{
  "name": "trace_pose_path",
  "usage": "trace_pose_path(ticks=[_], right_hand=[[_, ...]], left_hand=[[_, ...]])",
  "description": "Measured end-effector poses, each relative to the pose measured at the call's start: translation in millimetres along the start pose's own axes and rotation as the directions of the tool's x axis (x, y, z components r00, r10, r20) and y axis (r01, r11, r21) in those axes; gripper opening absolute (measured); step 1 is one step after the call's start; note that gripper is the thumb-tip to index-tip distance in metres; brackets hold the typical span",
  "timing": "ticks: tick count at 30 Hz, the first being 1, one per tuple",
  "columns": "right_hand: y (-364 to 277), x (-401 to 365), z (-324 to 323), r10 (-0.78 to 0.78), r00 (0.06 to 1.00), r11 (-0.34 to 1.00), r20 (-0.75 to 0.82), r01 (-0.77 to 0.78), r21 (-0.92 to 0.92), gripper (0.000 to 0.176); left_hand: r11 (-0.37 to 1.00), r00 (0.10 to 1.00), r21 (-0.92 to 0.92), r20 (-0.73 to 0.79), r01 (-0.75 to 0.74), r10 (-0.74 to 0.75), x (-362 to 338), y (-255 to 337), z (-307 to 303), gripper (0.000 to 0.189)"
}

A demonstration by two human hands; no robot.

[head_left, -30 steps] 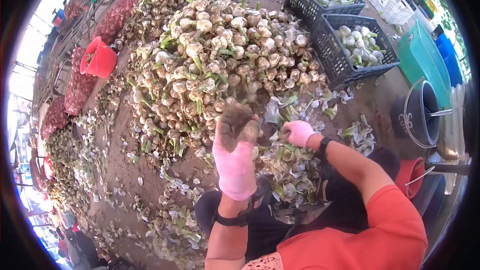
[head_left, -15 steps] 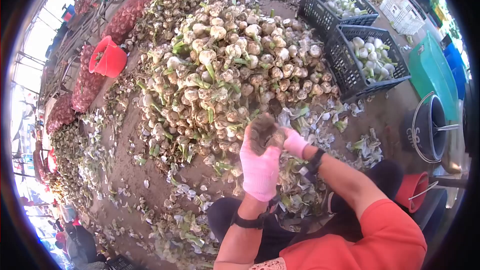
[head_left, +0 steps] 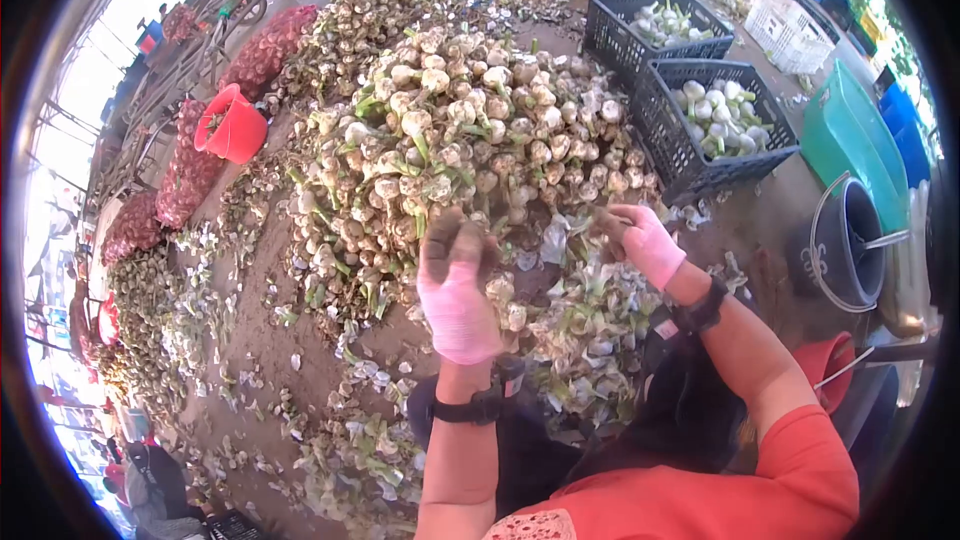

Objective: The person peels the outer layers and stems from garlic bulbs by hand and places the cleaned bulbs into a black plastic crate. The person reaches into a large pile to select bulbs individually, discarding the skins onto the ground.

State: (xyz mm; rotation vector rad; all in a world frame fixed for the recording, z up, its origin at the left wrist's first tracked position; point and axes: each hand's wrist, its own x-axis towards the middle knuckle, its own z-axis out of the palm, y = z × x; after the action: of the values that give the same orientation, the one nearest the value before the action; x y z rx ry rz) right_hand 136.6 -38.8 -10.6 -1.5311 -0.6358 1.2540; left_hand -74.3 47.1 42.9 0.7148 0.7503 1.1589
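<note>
Currently both gloved hands are up at the near edge of the garlic pile (head_left: 470,130).

1. Left hand (head_left: 457,290): back of the glove faces the camera and the mud-dark fingers (head_left: 450,238) are curled tight. I can't tell whether a bulb sits inside the curl.
2. Right hand (head_left: 648,242): at 3 o'clock from the left hand, well apart. Its fingertips (head_left: 612,220) are bunched and point to 10 o'clock, at the pile's rim. Grip unclear; nothing identifiable in it.
3. Key relation: the pile lies at 12 o'clock from both hands. The left fingers overlap its near bulbs in view and the right fingertips are just beside them, so neither hand is clearly nearer.
4. Axis: stalks point every way, so the heap has no common long axis.
5. Peelings (head_left: 590,325) lie between the forearms, at 6 o'clock from the pile.
6. Two black crates of cleaned bulbs sit at 1–2 o'clock from the right hand: near crate (head_left: 680,150), far crate (head_left: 605,32).
7. Dark bucket (head_left: 850,260) at 3 o'clock from the right hand; red bucket (head_left: 235,135) at 10 o'clock from the left.
8. Writing: none readable. A pale ornament shows on the dark bucket's wall, with no legible letters.
</note>
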Motion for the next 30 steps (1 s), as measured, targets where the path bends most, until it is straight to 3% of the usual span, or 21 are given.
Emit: trace_pose_path(ticks=[3, 5, 6, 8, 10, 14, 16, 18, 20, 21, 24, 28, 30], right_hand=[[8.0, 20.0, 30.2, -0.133, 0.986, 0.991, 0.102, 0.129, 0.046, 0.026], [16.1, 32.7, 47.5, -0.018, 0.972, 0.960, 0.235, -0.049, 0.275, 0.025], [16.7, 35.9, 55.7, 0.017, 0.960, 0.919, 0.281, -0.126, 0.373, 0.026], [18.1, 42.9, 69.0, -0.092, 0.928, 0.878, 0.360, -0.095, 0.469, 0.029], [10.1, 42.6, 86.9, -0.157, 0.918, 0.847, 0.363, -0.064, 0.528, 0.031], [3.4, 43.0, 119.1, -0.167, 0.941, 0.899, 0.294, 0.023, 0.436, 0.030], [8.6, 40.4, 132.6, -0.331, 0.924, 0.929, 0.190, 0.284, 0.238, 0.030], [5.2, 38.4, 135.5, -0.318, 0.936, 0.946, 0.150, 0.301, 0.122, 0.029], [2.3, 39.4, 132.7, -0.578, 0.799, 0.739, 0.169, 0.599, -0.308, 0.032], [0.8, 41.2, 132.8, -0.668, 0.724, 0.629, 0.172, 0.673, -0.390, 0.035], [-3.9, 36.5, 140.5, -0.682, 0.727, 0.639, 0.082, 0.647, -0.416, 0.026], [0.8, 32.5, 143.3, -0.668, 0.735, 0.637, 0.117, 0.646, -0.421, 0.031], [7.9, 32.5, 144.6, -0.500, 0.865, 0.864, 0.036, 0.501, -0.043, 0.037]], left_hand=[[0.998, 0.999, -0.054, -0.032, -0.030, 0.028, 7.4, 2.7, -9.9, 0.024], [0.998, 0.998, -0.067, -0.067, -0.015, 0.011, 12.5, -1.1, -24.4, 0.024], [0.999, 1.000, 0.053, -0.021, -0.004, 0.005, 16.5, -2.2, -33.6, 0.024], [0.969, 0.995, 0.228, -0.012, 0.099, -0.099, 19.6, -10.5, -42.2, 0.025], [0.950, 0.968, 0.230, 0.090, 0.210, -0.236, 18.8, -26.7, -51.7, 0.028], [0.921, 0.924, 0.199, 0.123, 0.334, -0.361, 18.1, -26.4, -51.9, 0.034], [0.916, 0.910, 0.075, 0.108, 0.395, -0.401, 21.2, -25.2, -53.4, 0.035], [0.906, 0.901, 0.020, 0.100, 0.422, -0.422, 22.5, -28.8, -60.3, 0.033], [0.894, 0.899, -0.104, 0.098, 0.435, -0.426, 21.7, -31.5, -62.1, 0.031], [0.894, 0.899, -0.106, 0.096, 0.435, -0.427, 20.9, -30.7, -62.4, 0.031], [0.889, 0.899, -0.146, 0.130, 0.434, -0.418, 18.1, -27.6, -59.1, 0.031], [0.939, 0.933, -0.002, 0.113, 0.344, -0.341, 14.4, -34.0, -62.1, 0.032], [0.932, 0.923, -0.020, 0.149, 0.362, -0.355, 14.8, -38.3, -63.8, 0.038]])
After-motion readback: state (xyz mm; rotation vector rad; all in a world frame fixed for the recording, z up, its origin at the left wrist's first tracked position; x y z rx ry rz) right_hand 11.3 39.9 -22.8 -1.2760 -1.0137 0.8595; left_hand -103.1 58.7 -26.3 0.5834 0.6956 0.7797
